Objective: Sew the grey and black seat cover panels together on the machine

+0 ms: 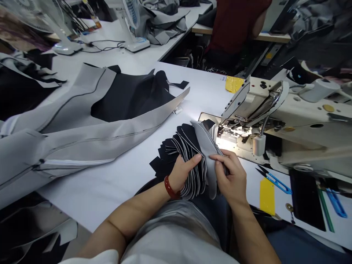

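Observation:
A thick bundle of layered black and grey fabric pieces point(189, 146) lies at the table's front edge, its lower ends hanging toward my lap. My left hand point(183, 170) is wrapped round the bundle from the left, thumb on top; a red bracelet circles that wrist. My right hand point(231, 172) pinches the edge of a grey fabric piece point(207, 146) on the bundle's right side. Just beyond, the lit needle area of a sewing machine point(238, 134) stands close to the fabric's far end.
A large grey and black sewn garment piece point(110, 135) spreads over the left. Blue thread snips point(276, 181), a yellow card point(266, 196) and a black phone-like slab point(306, 200) lie at right. Fans point(134, 42) stand on the back table; a person in dark red point(231, 25) is beyond.

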A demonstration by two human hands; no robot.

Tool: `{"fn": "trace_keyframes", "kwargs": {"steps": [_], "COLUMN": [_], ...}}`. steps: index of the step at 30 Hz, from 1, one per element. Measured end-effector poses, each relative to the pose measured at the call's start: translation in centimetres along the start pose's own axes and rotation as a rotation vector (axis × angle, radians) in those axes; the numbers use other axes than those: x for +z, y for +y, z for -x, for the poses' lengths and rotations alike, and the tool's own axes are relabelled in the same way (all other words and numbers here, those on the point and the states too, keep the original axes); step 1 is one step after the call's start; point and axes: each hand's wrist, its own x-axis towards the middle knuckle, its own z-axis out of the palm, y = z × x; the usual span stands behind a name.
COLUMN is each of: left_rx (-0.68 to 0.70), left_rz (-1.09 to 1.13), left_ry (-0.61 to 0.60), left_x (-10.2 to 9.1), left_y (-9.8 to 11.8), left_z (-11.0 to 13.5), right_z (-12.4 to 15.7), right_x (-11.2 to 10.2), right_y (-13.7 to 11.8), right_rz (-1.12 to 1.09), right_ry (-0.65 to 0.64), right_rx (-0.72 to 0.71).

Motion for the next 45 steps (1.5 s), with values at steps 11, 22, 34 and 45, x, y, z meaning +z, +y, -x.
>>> {"fn": "trace_keyframes", "kwargs": {"steps": [11, 22, 34, 45], "left_rx": [0.014, -0.076, -0.012, -0.129], "left_rz": [-0.073, 0.118, -0.023, 0.017], "left_ry": [-0.040, -0.008, -0.051, -0.219], "left_x": [-0.3, -0.7, 0.7, 0.1], "left_y": [0.3, 0.7, 0.1, -0.5], "left_z": [-0.1, 1.5, 1.2, 1.2], "right_z": [-0.2, -0.6, 0.4, 0.1], "right_x": [-0.4, 0.1, -0.1, -1.6], "right_y": [0.3, 0.1, -2.3, -0.1], "right_rz": [-0.010, 0.068, 0.204, 0.015], "right_ry": [0.093, 0.117, -0.115, -0.072], "right_rx": [0.095, 0.085, 0.138, 0.067]}}
